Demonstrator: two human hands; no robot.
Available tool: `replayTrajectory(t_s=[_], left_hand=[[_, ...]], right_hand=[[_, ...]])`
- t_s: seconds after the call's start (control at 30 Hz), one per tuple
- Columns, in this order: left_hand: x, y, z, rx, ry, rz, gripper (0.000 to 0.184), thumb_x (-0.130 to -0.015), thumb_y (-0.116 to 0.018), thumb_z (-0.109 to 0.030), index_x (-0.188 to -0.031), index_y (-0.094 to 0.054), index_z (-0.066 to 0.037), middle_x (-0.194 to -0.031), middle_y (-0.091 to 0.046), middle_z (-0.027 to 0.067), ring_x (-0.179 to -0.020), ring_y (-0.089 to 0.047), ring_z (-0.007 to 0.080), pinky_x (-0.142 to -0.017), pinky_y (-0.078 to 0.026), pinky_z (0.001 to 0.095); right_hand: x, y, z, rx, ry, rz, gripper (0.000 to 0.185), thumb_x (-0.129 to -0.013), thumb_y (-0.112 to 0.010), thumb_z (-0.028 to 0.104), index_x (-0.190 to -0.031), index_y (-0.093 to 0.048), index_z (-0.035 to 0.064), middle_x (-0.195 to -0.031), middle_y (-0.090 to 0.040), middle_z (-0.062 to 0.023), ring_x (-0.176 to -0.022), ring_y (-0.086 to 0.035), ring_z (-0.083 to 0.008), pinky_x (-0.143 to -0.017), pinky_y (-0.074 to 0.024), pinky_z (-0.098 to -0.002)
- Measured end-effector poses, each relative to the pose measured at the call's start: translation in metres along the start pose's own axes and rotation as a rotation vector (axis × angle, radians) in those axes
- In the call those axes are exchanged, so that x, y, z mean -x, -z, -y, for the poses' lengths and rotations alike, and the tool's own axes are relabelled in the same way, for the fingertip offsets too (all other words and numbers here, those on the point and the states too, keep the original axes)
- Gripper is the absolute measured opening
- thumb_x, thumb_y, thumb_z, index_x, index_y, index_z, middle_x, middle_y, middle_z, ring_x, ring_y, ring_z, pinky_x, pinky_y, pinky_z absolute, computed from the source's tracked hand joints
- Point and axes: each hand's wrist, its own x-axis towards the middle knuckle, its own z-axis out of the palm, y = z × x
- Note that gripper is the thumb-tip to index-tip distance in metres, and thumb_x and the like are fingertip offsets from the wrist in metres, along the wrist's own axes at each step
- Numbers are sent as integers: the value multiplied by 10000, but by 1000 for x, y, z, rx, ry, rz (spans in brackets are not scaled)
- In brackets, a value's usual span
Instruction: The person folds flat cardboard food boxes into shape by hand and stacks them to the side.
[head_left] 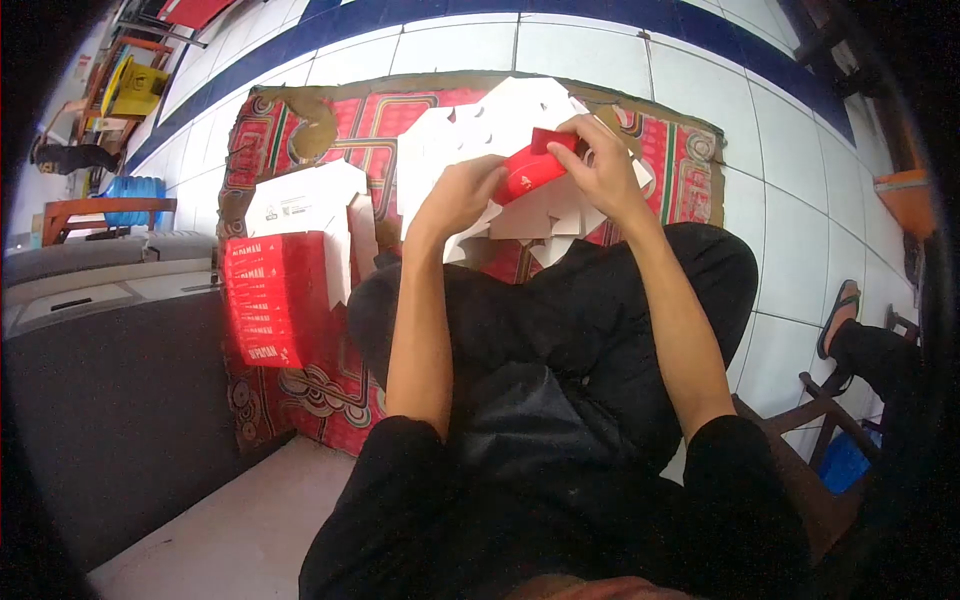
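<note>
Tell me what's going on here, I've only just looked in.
Someone sitting cross-legged holds a small red carton piece in both hands, left hand at one end and right hand at the other, with a flap standing up. White card pieces lie beyond it on a red patterned mat. Red printed cartons sit off to the left.

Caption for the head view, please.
Left hand and right hand hold a red carton above white carton blanks.
</note>
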Motion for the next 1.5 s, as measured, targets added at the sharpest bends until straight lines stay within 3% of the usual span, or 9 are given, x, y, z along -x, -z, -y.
replayTrajectory(t_s=[0.23, 0.53, 0.63, 0.7, 0.87, 1.07, 1.1, 1.33, 1.5], left_hand=[[5, -7, -9, 70, -57, -12, 282, -1077, -619, -158, -1271, -745, 5, -1049, -777, 254, -928, -757, 375, -860, -571, 445], [1, -23, 7, 18, -77, 30, 266, -1039, -734, -287, -1241, -732, -114, -1069, -826, 162, -913, -813, 301, -814, -633, 432], [4, -16, -18, 76, -10, 9, 261, -1005, -710, -274, -1217, -719, -121, -1056, -808, 193, -955, -769, 437, -847, -605, 511], [1, -14, -18, 49, -95, -171, 244, -1019, -698, -225, -1199, -695, -60, -1055, -799, 207, -949, -774, 419, -839, -609, 500], [7, 9, -57, 515, -81, -509, 186, -1053, -707, -116, -1159, -645, 23, -1007, -775, 166, -932, -806, 260, -785, -629, 377], [13, -12, -66, 438, -364, -731, 259, -1019, -738, -16, -1265, -671, 27, -1194, -740, 111, -1069, -778, 188, -793, -643, 312], [10, -20, -60, 370, -399, -682, 500, -924, -820, -40, -1394, -650, -20, -1179, -748, 143, -1061, -770, 278, -877, -630, 394], [3, -44, -57, -269, -543, -783, 412, -904, -785, -71, -1313, -733, -51, -1306, -716, 171, -1205, -686, 402, -1015, -545, 512], [0, -41, -54, 193, -380, -847, 231, -958, -779, -65, -1178, -740, -5, -1022, -758, 164, -926, -756, 329, -803, -580, 428]], right_hand=[[3, -1, -13, 43, 213, 203, 201, -940, -783, 90, -1103, -705, 2, -1015, -658, -88, -915, -651, -244, -821, -513, -360], [2, -8, -15, 84, 182, 328, 187, -869, -815, 41, -1036, -738, 8, -894, -627, -85, -776, -589, -177, -702, -472, -327], [1, -6, 4, 26, 220, 370, 142, -906, -780, 112, -1019, -769, 27, -1004, -674, -148, -857, -663, -307, -803, -539, -410], [5, -10, 20, 124, 260, 19, 254, -917, -788, 103, -1163, -770, 38, -1122, -670, -80, -872, -635, -239, -795, -524, -373], [22, -35, 22, -317, -62, 75, 720, -852, -886, 195, -1468, -562, 9, -1307, -639, -110, -1016, -618, -186, -874, -496, -295], [29, -63, -5, -474, -26, 44, 504, -1007, -773, 123, -1447, -571, -16, -1334, -661, -111, -1184, -653, -214, -1037, -530, -364], [27, -59, -4, -522, -144, -16, 438, -1038, -734, 101, -1429, -584, -27, -1319, -675, -110, -1172, -654, -203, -1034, -532, -364], [31, -42, 6, -331, -124, -239, 235, -1076, -677, 71, -1265, -739, -55, -1142, -780, -116, -1035, -713, -203, -961, -547, -338], [26, -43, 20, -7, 255, -249, 235, -986, -710, 0, -1206, -790, -20, -1098, -776, -152, -1004, -764, -305, -923, -593, -388]])
